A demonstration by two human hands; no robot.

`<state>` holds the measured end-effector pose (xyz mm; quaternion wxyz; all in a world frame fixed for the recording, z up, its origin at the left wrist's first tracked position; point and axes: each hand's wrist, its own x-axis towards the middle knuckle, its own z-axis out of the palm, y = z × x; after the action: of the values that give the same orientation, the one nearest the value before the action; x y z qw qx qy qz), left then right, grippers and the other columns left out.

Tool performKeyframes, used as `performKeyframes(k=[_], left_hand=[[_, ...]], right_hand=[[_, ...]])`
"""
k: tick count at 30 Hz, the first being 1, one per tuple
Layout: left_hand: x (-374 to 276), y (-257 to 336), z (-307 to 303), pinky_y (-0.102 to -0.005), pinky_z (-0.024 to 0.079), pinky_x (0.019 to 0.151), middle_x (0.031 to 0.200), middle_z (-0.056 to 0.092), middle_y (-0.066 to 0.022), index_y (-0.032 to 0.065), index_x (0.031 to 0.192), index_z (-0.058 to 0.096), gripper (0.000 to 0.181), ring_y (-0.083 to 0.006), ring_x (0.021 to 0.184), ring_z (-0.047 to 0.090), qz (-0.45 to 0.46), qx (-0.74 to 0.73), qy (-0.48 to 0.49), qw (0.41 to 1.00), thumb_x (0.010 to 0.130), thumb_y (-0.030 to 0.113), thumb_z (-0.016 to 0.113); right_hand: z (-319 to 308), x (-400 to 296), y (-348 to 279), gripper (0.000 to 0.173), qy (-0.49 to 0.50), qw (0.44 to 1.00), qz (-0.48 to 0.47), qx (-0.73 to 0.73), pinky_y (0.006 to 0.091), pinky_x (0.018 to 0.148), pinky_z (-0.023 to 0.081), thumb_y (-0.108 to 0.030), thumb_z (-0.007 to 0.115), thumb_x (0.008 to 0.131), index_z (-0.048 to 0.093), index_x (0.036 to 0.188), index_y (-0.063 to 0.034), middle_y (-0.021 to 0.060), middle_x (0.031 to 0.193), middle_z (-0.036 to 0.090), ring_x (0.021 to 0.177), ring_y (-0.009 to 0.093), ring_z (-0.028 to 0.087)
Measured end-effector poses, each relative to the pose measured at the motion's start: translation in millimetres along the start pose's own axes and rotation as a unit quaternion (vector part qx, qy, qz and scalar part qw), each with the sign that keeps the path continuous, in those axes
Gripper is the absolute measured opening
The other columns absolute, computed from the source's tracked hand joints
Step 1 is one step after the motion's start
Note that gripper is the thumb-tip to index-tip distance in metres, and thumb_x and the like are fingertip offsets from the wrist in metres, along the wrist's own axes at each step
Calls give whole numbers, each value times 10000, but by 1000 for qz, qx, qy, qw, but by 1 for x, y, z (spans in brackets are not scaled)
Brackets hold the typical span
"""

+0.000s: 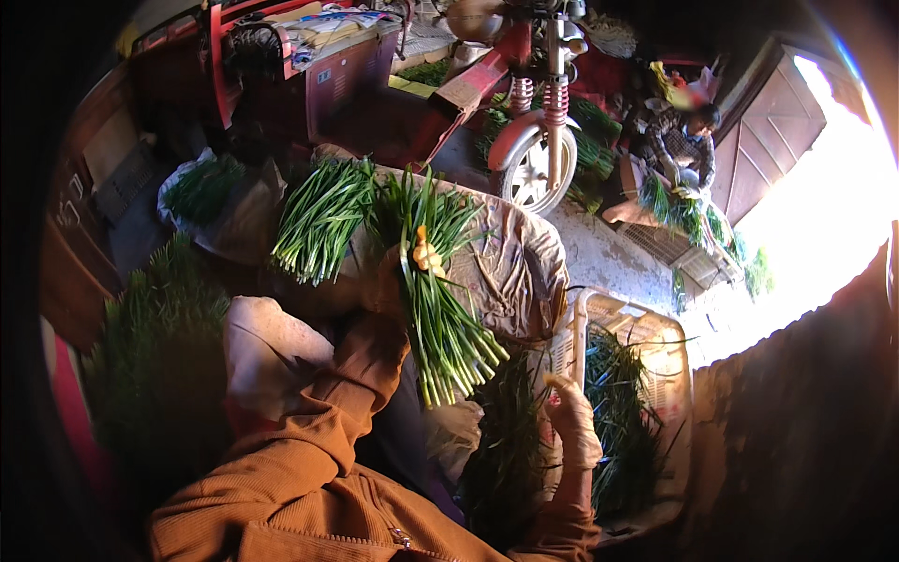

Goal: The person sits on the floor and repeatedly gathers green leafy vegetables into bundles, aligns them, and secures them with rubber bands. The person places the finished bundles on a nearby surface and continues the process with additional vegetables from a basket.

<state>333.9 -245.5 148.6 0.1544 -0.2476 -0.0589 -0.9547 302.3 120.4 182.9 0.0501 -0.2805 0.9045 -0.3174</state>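
My left hand (427, 254) is closed around a bunch of long green leaf stalks, likely garlic chives (449, 327). Their pale cut ends point down toward me, and the leafy tops spread out beyond my fingers. Most of that hand is hidden behind the bunch. Beneath it is a low support covered with a wrinkled brown cloth (516, 260), where another pile of the stalks (326, 218) lies at the left. My right hand (574, 421), in a pale covering that looks like a glove, is beside the near wall of a plastic crate (673, 372); its fingers are blurred.
Dark green leaves (621, 414) fill part of the crate. More greens (154, 330) lie at my left, near a bundle (204, 190) in pale sheeting. Beyond the cloth stands a red three-wheeled vehicle's front wheel (534, 172). Another person (681, 151) handles greens near the bright doorway.
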Motion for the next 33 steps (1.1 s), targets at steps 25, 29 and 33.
performKeyframes(k=[25, 29, 33], left_hand=[[33, -114, 45, -291, 512, 690, 834, 685, -31, 43, 1003, 693, 315, -145, 734, 629, -111, 391, 274, 872, 837, 310, 697], [32, -96, 36, -342, 500, 794, 1033, 644, -53, 62, 1191, 582, 610, -190, 916, 608, -301, 324, 344, 828, 809, 526, 688], [1, -93, -14, -405, 441, 902, 1144, 611, -78, 76, 1186, 588, 592, -215, 1066, 572, -314, 424, 387, 756, 822, 537, 663]], right_hand=[[42, 6, -56, 405, -275, 771, 199, 538, 312, 654, 481, -260, 715, 815, 626, 1161, -68, -32, 768, 580, 679, 114, 550], [-8, 20, -27, 325, -230, 820, 190, 488, 301, 678, 448, -312, 628, 842, 664, 1060, -73, -90, 660, 375, 587, 49, 396], [-28, 39, -23, 309, -171, 824, 178, 510, 265, 708, 444, -316, 592, 865, 681, 1025, -68, -75, 696, 378, 623, 59, 399]])
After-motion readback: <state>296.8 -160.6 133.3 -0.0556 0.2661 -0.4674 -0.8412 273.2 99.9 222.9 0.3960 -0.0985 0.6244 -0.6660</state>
